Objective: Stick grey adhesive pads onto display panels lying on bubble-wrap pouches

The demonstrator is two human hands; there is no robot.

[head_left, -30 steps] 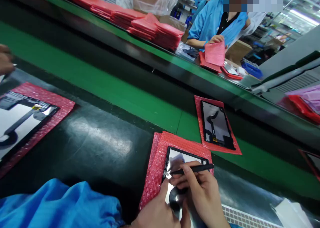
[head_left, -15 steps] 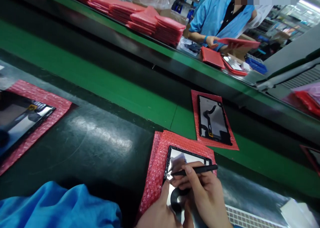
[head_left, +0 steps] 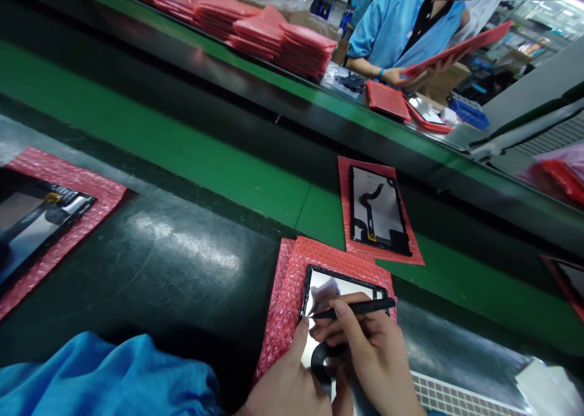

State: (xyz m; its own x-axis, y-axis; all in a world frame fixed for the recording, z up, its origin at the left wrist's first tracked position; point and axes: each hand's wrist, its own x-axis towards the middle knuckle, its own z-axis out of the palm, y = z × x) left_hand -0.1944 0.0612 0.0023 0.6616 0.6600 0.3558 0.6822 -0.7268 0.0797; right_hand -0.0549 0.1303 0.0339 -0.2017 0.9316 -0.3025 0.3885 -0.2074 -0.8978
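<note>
In the lower middle lies a tablet screen panel (head_left: 354, 277) with a black frame, its pale back facing up and a curved black flex cable (head_left: 320, 362) across it. Red bubble-wrap pouches (head_left: 281, 309) lie under it. My right hand (head_left: 371, 349) grips black tweezers (head_left: 367, 307) in a pinch, their tip at the panel's left edge. My left hand (head_left: 294, 379) rests over the panel's lower part, fingers apart. One of its digits touches the left edge beside the tweezer tip. What lies at that tip is too small to tell.
Another panel (head_left: 381, 212) lies on red wrap on the green belt (head_left: 255, 191). A further panel (head_left: 27, 221) rests at left. Stacked red pouches (head_left: 305, 48) line the far ledge, where a co-worker (head_left: 392, 33) holds a red pouch. A white grid (head_left: 456, 398) sits lower right.
The panel on the belt has shifted slightly left. The co-worker's red pouch has tilted up. My left digit has moved slightly up along the panel edge; the tweezers stay at that edge.
</note>
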